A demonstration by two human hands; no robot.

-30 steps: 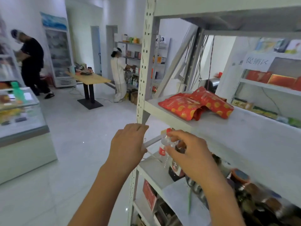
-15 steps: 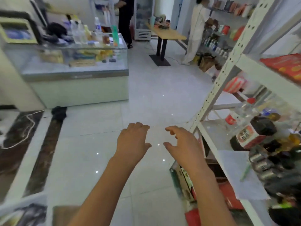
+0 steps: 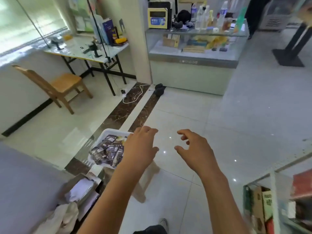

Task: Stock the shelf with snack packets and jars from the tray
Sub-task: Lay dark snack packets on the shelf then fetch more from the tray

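Low on the left, on the floor [image 3: 185, 115], the white tray [image 3: 108, 131] holds dark snack packets [image 3: 108, 152], its long side appearing to run near to far. The left hand [image 3: 141, 146] is nearer, overlapping the tray's right rim in view, palm down, fingers loosely bent, holding nothing; the right hand [image 3: 196, 149] hangs further right over bare floor, fingers spread and hooked, likewise empty. The shelf [image 3: 271, 182] stands at the near right edge, well apart from the tray.

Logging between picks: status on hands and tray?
Both empty: left hand open, right hand open. White tray on floor, dark snack packets inside, just left of left hand. Nothing seen blocking it.
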